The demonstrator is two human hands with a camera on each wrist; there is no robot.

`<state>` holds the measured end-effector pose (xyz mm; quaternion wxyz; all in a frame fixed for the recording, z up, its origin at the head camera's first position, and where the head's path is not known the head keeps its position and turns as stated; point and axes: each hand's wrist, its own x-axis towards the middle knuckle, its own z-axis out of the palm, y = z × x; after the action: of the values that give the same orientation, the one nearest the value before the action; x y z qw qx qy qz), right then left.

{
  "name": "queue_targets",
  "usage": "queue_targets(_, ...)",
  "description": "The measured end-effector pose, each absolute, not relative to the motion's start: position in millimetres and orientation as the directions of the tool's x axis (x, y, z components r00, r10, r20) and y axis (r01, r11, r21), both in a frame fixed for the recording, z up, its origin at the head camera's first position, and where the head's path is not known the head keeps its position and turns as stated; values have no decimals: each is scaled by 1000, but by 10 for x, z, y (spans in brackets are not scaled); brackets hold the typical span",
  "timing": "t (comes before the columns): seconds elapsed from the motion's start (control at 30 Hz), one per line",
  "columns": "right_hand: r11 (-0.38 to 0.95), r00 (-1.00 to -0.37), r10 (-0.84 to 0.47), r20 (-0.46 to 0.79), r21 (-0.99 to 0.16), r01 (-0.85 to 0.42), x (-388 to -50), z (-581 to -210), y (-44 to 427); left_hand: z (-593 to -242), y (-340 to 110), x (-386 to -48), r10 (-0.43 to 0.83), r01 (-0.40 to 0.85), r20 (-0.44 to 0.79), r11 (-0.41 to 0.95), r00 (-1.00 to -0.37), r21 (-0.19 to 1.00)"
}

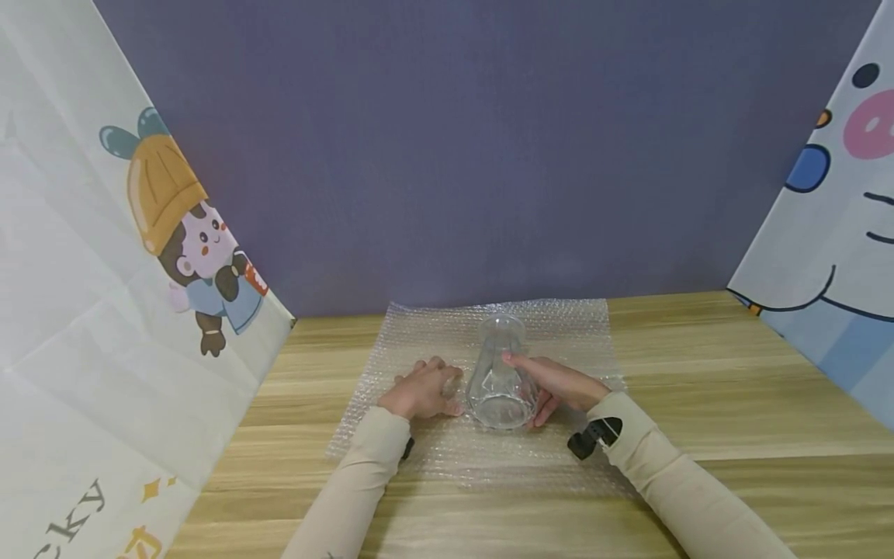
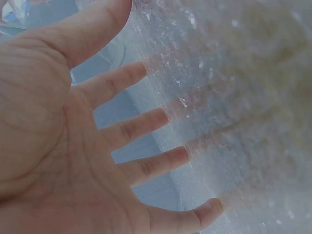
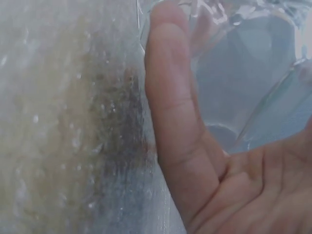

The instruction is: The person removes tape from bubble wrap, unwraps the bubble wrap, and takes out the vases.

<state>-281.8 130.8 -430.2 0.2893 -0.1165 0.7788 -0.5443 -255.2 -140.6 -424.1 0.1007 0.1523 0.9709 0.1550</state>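
A clear glass vase (image 1: pixel 499 380) lies on a sheet of bubble wrap (image 1: pixel 433 458), its flared rim toward the back and its base toward the front. My right hand (image 1: pixel 562 386) grips the vase from the right, thumb on top and the other fingers low at its side. In the right wrist view a finger (image 3: pixel 170 87) runs along the glass (image 3: pixel 243 68). My left hand (image 1: pixel 421 390) is spread just left of the vase; the left wrist view shows its fingers (image 2: pixel 146 126) apart, tips touching the bubble wrap (image 2: pixel 234 112).
The wooden table (image 1: pixel 698 373) extends to both sides of the bubble wrap. A dark blue-grey panel (image 1: pixel 489 155) stands behind it. White printed sheets (image 1: pixel 84 272) flank the table on the left and right.
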Motion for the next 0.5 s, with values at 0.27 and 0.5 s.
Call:
queue_targets(0.27, 379, -800, -500, -332, -914, 143, -2823, -4300, 1310, -4232, -1405, -2560, 329, 267, -144, 903, -933, 336)
queue_targets(0.5, 371, -796, -507, -332, -917, 146, -2827, -4300, 1312, -4242, -1409, -2572, 330, 267, -147, 904, -933, 334)
